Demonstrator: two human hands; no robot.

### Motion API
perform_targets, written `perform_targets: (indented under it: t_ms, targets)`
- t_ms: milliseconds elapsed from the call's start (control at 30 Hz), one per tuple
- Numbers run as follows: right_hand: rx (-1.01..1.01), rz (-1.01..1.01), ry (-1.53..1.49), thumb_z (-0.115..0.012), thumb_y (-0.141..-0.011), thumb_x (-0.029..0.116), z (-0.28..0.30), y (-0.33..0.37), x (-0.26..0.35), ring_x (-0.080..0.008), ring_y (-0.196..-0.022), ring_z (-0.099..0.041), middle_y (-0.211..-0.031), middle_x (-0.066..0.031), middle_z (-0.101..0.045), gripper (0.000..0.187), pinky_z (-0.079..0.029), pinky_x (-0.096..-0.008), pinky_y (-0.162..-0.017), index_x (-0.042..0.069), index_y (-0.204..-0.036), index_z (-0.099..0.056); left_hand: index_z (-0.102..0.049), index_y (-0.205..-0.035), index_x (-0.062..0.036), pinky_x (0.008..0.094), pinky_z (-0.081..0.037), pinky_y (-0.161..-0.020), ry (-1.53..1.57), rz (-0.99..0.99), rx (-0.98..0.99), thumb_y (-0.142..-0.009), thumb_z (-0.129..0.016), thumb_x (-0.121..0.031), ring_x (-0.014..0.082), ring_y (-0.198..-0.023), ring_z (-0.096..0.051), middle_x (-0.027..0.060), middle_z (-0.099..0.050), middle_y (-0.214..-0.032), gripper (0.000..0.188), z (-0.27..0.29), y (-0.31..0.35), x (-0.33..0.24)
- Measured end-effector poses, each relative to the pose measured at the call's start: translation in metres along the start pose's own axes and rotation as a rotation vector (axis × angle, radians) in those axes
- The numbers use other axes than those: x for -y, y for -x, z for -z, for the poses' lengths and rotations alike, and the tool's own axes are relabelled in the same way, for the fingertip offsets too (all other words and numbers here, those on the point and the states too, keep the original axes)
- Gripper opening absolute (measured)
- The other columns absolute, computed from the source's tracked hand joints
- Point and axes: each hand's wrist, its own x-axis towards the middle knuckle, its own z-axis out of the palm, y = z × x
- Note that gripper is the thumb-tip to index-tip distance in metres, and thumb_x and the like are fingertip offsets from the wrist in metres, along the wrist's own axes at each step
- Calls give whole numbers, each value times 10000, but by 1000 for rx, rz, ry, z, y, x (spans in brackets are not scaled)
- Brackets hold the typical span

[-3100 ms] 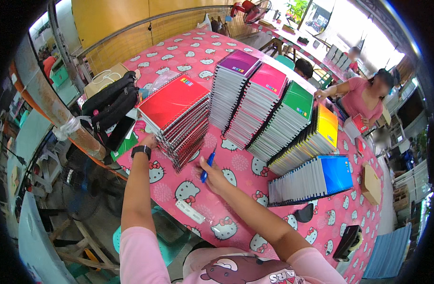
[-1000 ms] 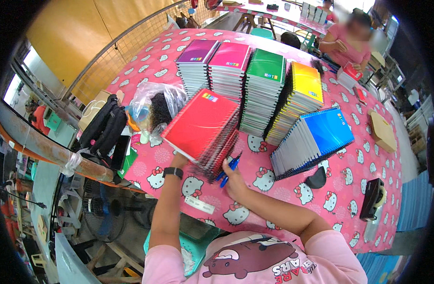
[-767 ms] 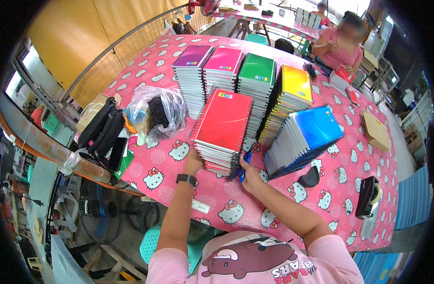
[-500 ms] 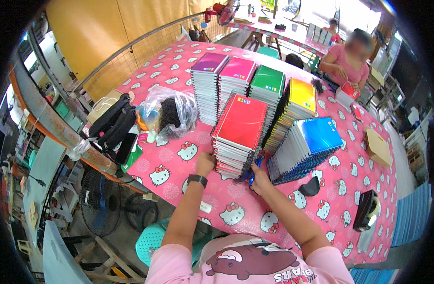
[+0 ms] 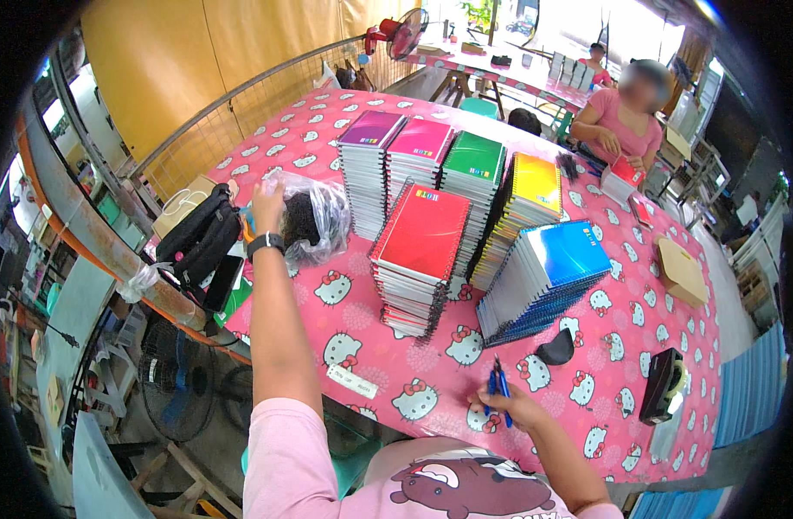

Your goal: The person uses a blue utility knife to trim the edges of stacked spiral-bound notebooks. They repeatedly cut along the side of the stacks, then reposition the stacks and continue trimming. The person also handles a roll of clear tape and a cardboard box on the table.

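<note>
My left hand reaches out to a clear plastic bag that holds a dark, bristly bundle, and its fingers close on the bag's edge. In my right hand is a pair of blue-handled cutting pliers, jaws pointing away from me, over the table's near edge. A stack of red spiral notebooks stands between my arms, touched by neither hand. Just right of it rises a leaning stack of blue spiral notebooks.
Behind stand purple, pink, green and yellow notebook stacks. A black bag lies left; a black tape dispenser and brown box lie right. A co-worker handles red notebooks across the table.
My left hand has left the red stack's base and moved forward-left to the plastic bag. My right hand has drawn back toward me with the pliers, away from the red stack.
</note>
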Motion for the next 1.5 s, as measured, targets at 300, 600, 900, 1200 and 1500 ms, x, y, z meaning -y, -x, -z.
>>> perform_targets:
  t_ms: [300,600,900,1200,1500]
  targets:
    - [-360,288,423,-774,-718,187,48,84,-43,-182,-926,-562,-968,-74,-587,482,-442,-327,-854,24,-1108,-541,-564,-1167,-2,336,-425,-884,593,327,1,-807,-618,-84,239,-994,-551,132,-589,-1094,374,38,149,-4]
    - [-634,423,800,-774,-689,268,63,75,-41,-310,-793,-615,-840,-143,-625,430,-488,-366,-726,45,-1015,-603,-528,-1154,0,306,-394,-698,464,195,221,-716,-427,133,150,-755,-434,42,-476,-864,468,61,342,4]
    - [-835,687,900,-760,-692,256,75,55,-62,-349,-930,-568,-980,-185,-587,435,-461,-409,-782,22,-1000,-559,-533,-1016,-4,374,-406,-729,534,-195,839,-672,-440,126,284,-828,-485,140,-441,-898,379,58,461,-96]
    - [-797,456,868,-735,-688,205,71,25,-52,-365,-740,-596,-822,-181,-597,392,-465,-425,-631,41,-993,-553,-528,-1028,-23,327,-436,-710,757,-80,1042,-767,-608,16,221,-763,-535,98,-533,-921,276,12,449,-133]
    - [-981,631,1059,-734,-636,158,59,-5,-21,-324,-933,-528,-958,-126,-563,459,-418,-422,-778,52,-1043,-549,-541,-1117,-11,283,-460,-798,856,-229,833,-736,-744,-74,166,-927,-570,86,-597,-1009,436,-10,424,-186]
